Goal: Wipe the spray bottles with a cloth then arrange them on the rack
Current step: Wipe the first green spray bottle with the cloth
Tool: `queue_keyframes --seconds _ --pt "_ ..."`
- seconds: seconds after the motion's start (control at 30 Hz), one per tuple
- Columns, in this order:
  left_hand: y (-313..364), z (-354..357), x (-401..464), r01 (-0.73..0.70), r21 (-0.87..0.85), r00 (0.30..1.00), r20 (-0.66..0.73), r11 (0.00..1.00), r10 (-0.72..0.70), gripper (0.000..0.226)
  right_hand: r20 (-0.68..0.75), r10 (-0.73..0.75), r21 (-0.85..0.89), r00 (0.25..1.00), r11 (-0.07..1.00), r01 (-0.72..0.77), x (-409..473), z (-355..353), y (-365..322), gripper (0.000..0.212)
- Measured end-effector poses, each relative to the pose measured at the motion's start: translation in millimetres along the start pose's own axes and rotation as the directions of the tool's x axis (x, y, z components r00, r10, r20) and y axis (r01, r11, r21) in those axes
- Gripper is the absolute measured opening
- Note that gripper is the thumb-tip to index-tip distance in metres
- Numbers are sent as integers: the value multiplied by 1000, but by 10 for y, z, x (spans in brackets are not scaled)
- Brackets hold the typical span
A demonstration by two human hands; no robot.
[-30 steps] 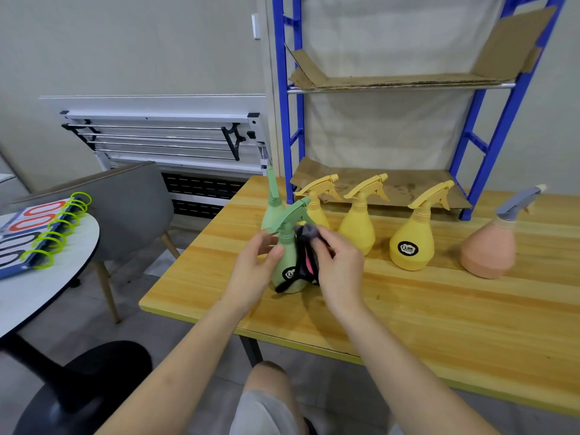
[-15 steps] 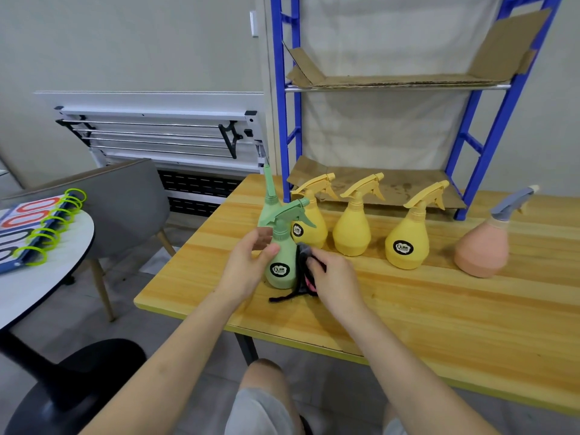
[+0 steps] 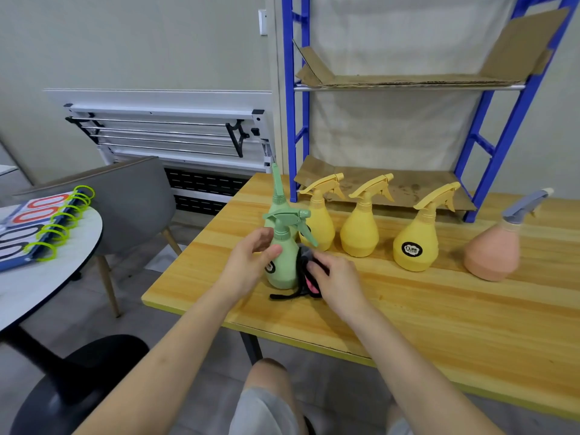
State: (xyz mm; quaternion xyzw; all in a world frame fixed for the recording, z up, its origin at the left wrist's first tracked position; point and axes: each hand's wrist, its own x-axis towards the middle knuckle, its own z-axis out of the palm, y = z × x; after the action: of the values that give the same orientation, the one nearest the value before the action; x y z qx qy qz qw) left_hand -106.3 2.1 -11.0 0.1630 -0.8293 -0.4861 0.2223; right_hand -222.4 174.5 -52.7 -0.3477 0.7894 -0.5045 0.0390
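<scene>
A green spray bottle (image 3: 284,262) stands upright near the left end of the wooden table (image 3: 439,312). My left hand (image 3: 248,265) grips its body from the left. My right hand (image 3: 337,279) presses a dark cloth with pink inside (image 3: 306,277) against the bottle's right side, low down. A second green bottle (image 3: 277,193) stands just behind. Three yellow spray bottles (image 3: 320,221) (image 3: 361,229) (image 3: 414,246) stand in a row behind my hands. A pink bottle with a grey trigger (image 3: 492,252) is at the right. The blue rack (image 3: 508,127) rises behind, its shelves lined with cardboard.
A grey chair (image 3: 125,196) and a round white table (image 3: 47,277) with ring-bound cards (image 3: 40,227) stand to the left. A folded white table (image 3: 175,130) leans on the wall. A black stool (image 3: 78,381) is at the lower left.
The green bottle has turned, so its trigger points right and its label faces my left hand. My right hand with the cloth moved down from the bottle's neck to its lower side.
</scene>
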Motion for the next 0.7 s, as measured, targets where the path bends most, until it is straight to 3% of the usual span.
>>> queue_keyframes --seconds 0.13,0.3,0.47,0.6,0.7 --pt "-10 -21 31 -9 67 1000 9 998 9 37 -28 43 235 999 971 -35 -5 3 -111 30" --pt "-19 135 -58 -45 66 996 -70 997 50 47 19 16 392 1000 920 -22 211 -60 -335 31" --pt "-99 134 -67 -51 -8 994 -94 999 50 34 30 39 275 999 960 -45 147 -33 -215 32" --pt "-129 49 -55 -53 -43 999 -14 998 52 36 42 57 102 997 993 -61 74 -78 -37 28" --pt "-163 47 -63 -71 -51 997 8 996 71 36 29 40 80 999 996 -42 96 -116 -105 28"
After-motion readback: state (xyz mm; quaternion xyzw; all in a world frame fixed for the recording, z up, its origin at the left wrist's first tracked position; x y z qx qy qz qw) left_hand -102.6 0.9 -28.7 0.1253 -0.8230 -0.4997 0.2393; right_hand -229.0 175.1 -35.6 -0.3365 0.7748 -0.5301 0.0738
